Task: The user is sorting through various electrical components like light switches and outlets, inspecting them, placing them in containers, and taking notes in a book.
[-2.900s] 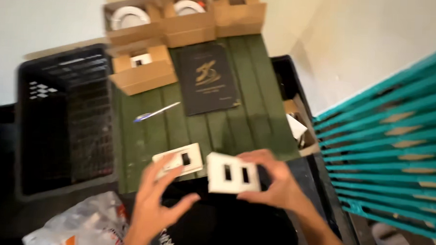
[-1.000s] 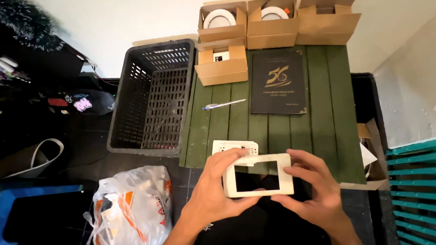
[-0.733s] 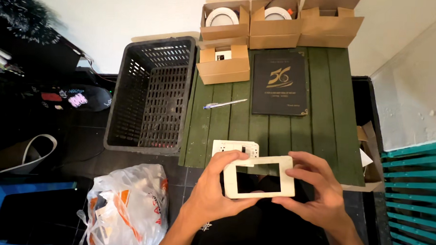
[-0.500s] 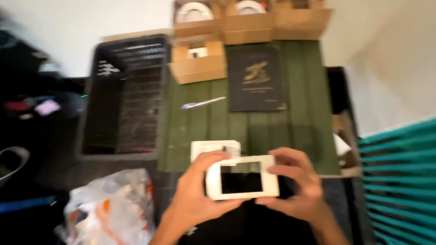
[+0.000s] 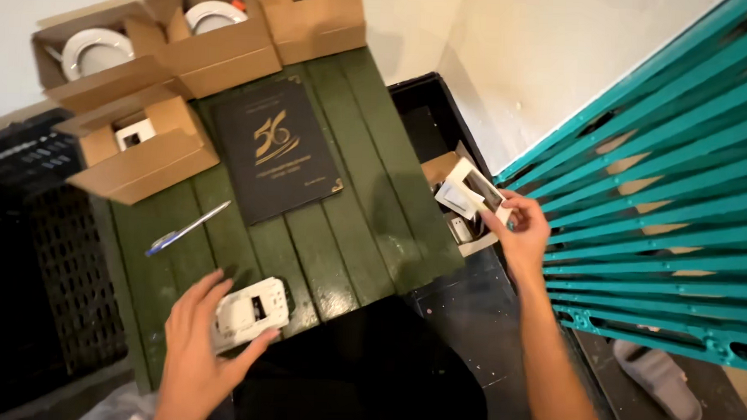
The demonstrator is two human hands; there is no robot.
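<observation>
Your left hand (image 5: 193, 344) sits nearest you at the bench (image 5: 348, 226) edge, fingers curled loosely over the white switch unit (image 5: 251, 312), which lies flat on the green planks, pressed rather than lifted; your right hand (image 5: 522, 232) is out past the bench's right side, fingers pinched on a white frame plate (image 5: 473, 191), held above the open cardboard box (image 5: 448, 196) of similar white parts; so the two pieces are apart, one down and one in the air, and by the look of it the work is partway, with the joining of plate to unit not yet done; further on lie a pen (image 5: 187, 228) and a dark booklet (image 5: 276, 153), then a small open carton (image 5: 140, 148) and, at the far edge, cartons with round white fittings (image 5: 98, 51); half a second ago both your hands held the frame together over the unit in front of you; now they have split, and your view has swung right toward the teal slats (image 5: 663, 203).
</observation>
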